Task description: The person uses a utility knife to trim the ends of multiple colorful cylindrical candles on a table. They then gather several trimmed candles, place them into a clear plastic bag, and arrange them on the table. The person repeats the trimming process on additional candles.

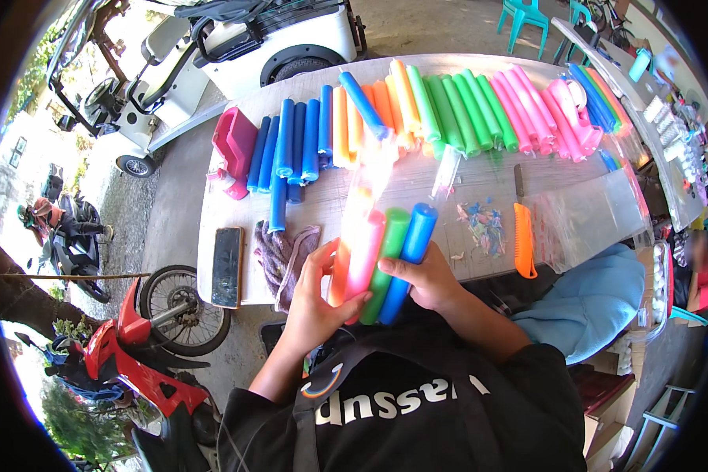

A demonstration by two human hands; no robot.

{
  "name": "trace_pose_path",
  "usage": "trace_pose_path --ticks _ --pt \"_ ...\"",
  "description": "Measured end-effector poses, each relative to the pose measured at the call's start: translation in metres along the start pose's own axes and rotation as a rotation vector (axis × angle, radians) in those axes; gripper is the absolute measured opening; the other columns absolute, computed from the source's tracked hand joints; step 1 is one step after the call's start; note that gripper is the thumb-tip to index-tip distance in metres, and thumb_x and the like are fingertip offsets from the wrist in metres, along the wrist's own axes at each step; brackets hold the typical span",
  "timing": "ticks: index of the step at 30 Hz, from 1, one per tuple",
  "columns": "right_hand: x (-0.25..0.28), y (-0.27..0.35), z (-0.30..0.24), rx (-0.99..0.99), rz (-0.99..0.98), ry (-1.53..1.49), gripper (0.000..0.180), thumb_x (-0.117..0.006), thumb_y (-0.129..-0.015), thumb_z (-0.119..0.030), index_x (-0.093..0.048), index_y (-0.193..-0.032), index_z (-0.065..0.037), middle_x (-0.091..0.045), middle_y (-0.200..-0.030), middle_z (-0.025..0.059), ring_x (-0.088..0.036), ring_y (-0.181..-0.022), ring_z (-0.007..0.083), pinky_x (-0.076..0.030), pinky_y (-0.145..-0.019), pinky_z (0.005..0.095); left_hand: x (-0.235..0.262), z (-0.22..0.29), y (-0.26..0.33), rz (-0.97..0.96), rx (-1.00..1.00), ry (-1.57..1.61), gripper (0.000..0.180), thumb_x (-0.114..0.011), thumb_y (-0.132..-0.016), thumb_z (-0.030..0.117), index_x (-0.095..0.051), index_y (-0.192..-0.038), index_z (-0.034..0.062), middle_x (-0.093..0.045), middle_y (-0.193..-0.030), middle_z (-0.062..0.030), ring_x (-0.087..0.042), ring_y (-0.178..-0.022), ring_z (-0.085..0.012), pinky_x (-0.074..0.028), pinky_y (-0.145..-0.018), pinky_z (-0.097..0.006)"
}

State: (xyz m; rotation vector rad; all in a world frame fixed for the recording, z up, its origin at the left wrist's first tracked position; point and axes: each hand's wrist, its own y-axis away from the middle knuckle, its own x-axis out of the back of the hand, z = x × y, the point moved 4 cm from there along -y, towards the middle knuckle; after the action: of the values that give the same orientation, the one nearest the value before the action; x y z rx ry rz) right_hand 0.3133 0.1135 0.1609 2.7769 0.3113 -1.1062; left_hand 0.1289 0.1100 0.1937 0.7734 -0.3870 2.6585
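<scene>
Side by side above the near edge of the table, I hold an orange candle, a pink candle, a green candle and a blue candle. My left hand is closed round the orange and pink ones. My right hand grips the green and blue ones, its thumb across the green. Bright glare washes out the tabletop just beyond them. Along the far side lie rows of blue candles, orange candles, green candles and pink candles.
On the table are a pink tape dispenser, another dispenser, a phone, a cloth, colourful shavings, an orange-handled knife and clear plastic. A red motorcycle stands left.
</scene>
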Motion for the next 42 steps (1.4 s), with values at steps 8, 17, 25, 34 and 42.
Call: trace_pose_path --ticks 8,17,25,34,42 --pt "-0.001 0.003 -0.010 0.090 0.011 0.002 0.046 -0.076 -0.082 -0.004 -0.056 -0.124 -0.005 -0.065 -0.112 0.0044 -0.063 -0.104 0.0153 -0.050 -0.092 0.0344 -0.008 0.011 -0.010 0.221 -0.169 0.049 0.073 -0.087 -0.066 0.011 -0.046 -0.126 0.0018 -0.059 -0.127 -0.0188 -0.063 -0.104 -0.0250 -0.051 -0.086 -0.034" --pt "0.003 0.002 -0.013 0.157 -0.012 0.176 0.055 -0.077 -0.082 -0.005 -0.049 -0.129 -0.005 -0.063 -0.114 0.0042 -0.061 -0.107 0.0135 -0.049 -0.093 0.0337 -0.020 0.000 0.000 0.218 -0.146 0.195 0.075 -0.086 -0.069 0.011 -0.042 -0.128 -0.0004 -0.063 -0.118 -0.0187 -0.068 -0.104 -0.0274 -0.054 -0.091 -0.037" --pt "0.007 0.003 -0.012 0.206 0.030 0.205 0.057 -0.077 -0.082 -0.004 -0.046 -0.130 -0.004 -0.060 -0.114 0.0051 -0.059 -0.107 0.0137 -0.049 -0.093 0.0334 -0.016 0.000 0.000 0.362 -0.238 0.108 0.075 -0.082 -0.074 0.003 -0.036 -0.133 -0.0019 -0.065 -0.113 -0.0230 -0.069 -0.101 -0.0282 -0.057 -0.085 -0.036" --pt "0.014 0.001 -0.015 0.044 0.182 -0.077 0.043 -0.064 -0.092 -0.008 -0.044 -0.129 -0.003 -0.060 -0.114 0.0086 -0.063 -0.100 0.0181 -0.055 -0.087 0.0376 -0.023 0.003 -0.008 0.093 -0.013 0.411 0.107 -0.092 -0.066 0.020 -0.024 -0.145 -0.0029 -0.053 -0.130 -0.0253 -0.065 -0.108 -0.0308 -0.053 -0.092 -0.040" --pt "0.020 -0.002 -0.027 0.178 0.223 -0.080 0.040 -0.061 -0.095 -0.009 -0.042 -0.130 -0.006 -0.059 -0.118 0.0089 -0.060 -0.106 0.0177 -0.052 -0.092 0.0364 -0.028 -0.012 0.013 -0.117 0.230 0.208 0.091 -0.087 -0.067 0.025 -0.040 -0.140 -0.0031 -0.065 -0.115 -0.0219 -0.066 -0.107 -0.0268 -0.051 -0.092 -0.036"
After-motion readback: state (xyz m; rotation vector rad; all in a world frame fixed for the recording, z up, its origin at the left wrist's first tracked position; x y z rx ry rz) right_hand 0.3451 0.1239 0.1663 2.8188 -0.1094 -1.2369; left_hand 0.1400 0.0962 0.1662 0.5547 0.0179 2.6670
